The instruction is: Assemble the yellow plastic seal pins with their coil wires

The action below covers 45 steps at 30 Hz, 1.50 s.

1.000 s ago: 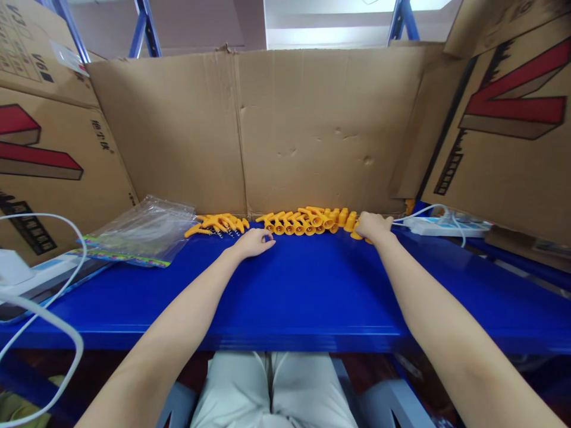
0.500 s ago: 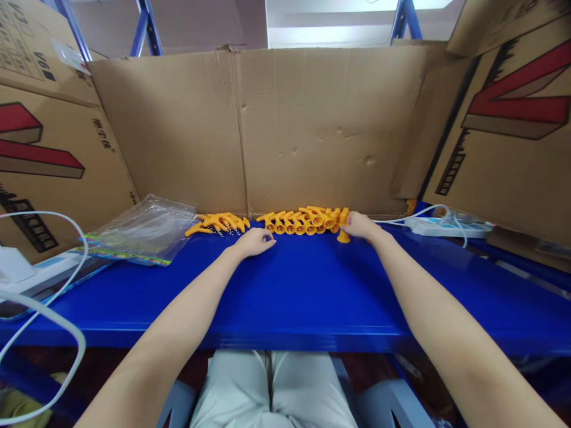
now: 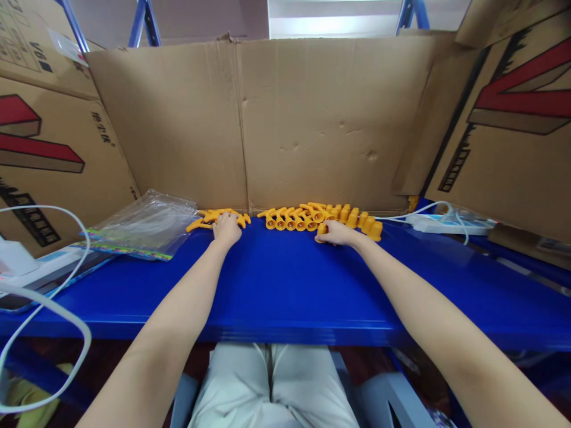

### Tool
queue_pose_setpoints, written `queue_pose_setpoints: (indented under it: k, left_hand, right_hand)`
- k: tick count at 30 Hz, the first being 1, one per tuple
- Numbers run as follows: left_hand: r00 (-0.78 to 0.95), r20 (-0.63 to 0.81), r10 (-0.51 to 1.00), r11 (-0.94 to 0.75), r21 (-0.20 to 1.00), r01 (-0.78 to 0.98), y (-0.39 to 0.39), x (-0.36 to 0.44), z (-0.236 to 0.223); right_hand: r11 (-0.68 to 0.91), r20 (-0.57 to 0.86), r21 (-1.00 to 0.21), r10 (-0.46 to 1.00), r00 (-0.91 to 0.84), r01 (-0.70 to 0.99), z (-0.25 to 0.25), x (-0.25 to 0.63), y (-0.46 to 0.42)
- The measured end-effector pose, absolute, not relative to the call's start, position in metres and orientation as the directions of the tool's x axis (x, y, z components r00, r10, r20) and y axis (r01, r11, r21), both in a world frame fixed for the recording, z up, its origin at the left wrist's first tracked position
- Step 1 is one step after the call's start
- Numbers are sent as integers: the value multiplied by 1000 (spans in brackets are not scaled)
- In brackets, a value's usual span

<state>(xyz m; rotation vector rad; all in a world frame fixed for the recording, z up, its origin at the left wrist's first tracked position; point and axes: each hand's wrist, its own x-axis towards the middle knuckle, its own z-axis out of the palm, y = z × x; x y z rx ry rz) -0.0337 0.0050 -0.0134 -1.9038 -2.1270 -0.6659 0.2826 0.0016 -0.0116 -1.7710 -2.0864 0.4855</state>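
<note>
My left hand [image 3: 227, 228] is over the pile of orange-yellow corkscrew handles [image 3: 206, 221] at the back of the blue table. Its fingers reach in among them and are mostly hidden, so their grip does not show. My right hand [image 3: 338, 232] is closed around an orange-yellow flared cup [image 3: 321, 232], lifted toward the middle. Behind that hand, upright cups [image 3: 352, 219] stand in a row, several more to the right of its wrist. Between the hands lie finished-looking corkscrews [image 3: 290, 221] with handles slanting back and round cup mouths facing me.
Clear plastic bags [image 3: 147, 229] lie at the left, near a white cable [image 3: 84, 249]. A power strip [image 3: 449, 224] sits on the right. A cardboard wall [image 3: 312, 125] closes off the back, with printed boxes [image 3: 49, 142] at the sides.
My left hand has moved left from beside the handles onto the pile. My right hand has moved left from the row of cups, bringing one cup with it.
</note>
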Motion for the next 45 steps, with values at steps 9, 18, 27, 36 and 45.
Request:
queue_pose_setpoints:
  k: [9, 18, 27, 36, 45]
  left_hand:
    - [-171, 363, 916, 100, 208, 973, 16, -49, -26]
    - [-141, 369, 919, 90, 152, 984, 15, -46, -27]
    - [-170, 411, 896, 122, 142, 982, 12, -42, -23]
    - [-207, 353, 913, 173, 125, 977, 12, -46, -20]
    - [-26, 572, 820, -94, 178, 980, 14, -35, -9]
  right_hand:
    - [153, 64, -419, 988, -139, 895, -10, 280, 1]
    - [133, 68, -390, 991, -115, 911, -4, 275, -7]
    - [157, 92, -355, 987, -132, 922, -3, 275, -8]
    - [157, 80, -345, 987, -137, 925, -3, 275, -8]
    - [160, 92, -268, 986, -140, 950, -2, 274, -7]
